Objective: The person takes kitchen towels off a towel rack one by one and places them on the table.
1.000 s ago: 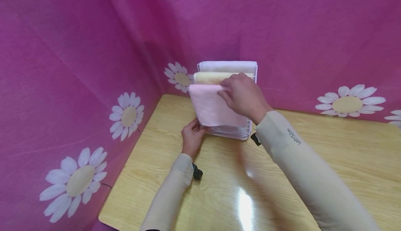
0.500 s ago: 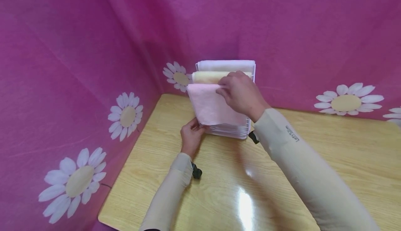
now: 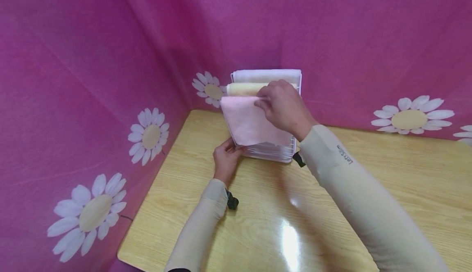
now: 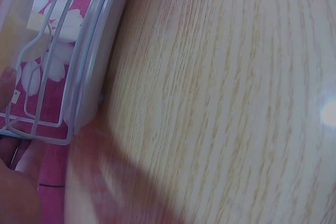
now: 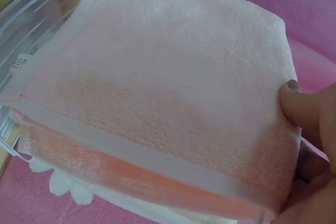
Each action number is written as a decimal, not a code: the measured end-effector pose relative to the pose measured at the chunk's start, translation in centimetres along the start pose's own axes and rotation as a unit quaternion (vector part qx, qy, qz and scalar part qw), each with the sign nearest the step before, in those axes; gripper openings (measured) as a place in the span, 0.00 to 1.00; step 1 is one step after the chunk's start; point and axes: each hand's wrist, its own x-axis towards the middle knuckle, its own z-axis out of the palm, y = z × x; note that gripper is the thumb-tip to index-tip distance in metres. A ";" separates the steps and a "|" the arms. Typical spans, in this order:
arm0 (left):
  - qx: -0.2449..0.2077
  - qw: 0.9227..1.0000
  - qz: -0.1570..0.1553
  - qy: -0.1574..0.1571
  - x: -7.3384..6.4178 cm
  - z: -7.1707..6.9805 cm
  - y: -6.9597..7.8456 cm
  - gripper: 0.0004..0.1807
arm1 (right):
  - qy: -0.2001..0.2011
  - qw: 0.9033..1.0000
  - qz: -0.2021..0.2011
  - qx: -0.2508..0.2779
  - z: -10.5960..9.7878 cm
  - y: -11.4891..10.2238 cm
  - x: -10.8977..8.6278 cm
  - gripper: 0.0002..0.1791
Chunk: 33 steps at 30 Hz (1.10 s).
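A white wire rack (image 3: 272, 154) with a clear tray at its base stands on the wooden table. Over its front bar hangs a folded pink towel (image 3: 248, 120), draped down the front. My right hand (image 3: 287, 107) pinches this towel's top edge right of its middle, thumb in front; in the right wrist view the thumb presses the pink towel (image 5: 173, 72) near its fold. At the rack's lower front left corner, my left hand (image 3: 224, 161) grips the frame. The left wrist view has its fingers around the wire frame (image 4: 50, 135). The towel hides part of the rack.
Behind the pink towel, a pale yellow towel (image 3: 239, 89) and a white towel (image 3: 265, 74) hang on the rack's farther bars. Purple cloth (image 3: 332, 38) with white daisies rises close behind and to the left. The wooden table (image 3: 387, 173) extends right.
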 end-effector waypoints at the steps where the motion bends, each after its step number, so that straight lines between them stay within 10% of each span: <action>1: -0.001 1.000 -0.002 -0.001 0.0 0.0 0.0 0.24 | 0.002 1.000 -0.003 0.001 0.0 0.0 0.0 0.08; 33: -0.028 1.000 -0.007 -0.012 -0.2 0.2 0.4 0.27 | 0.063 0.998 -0.018 0.012 -5.3 -2.0 2.3 0.10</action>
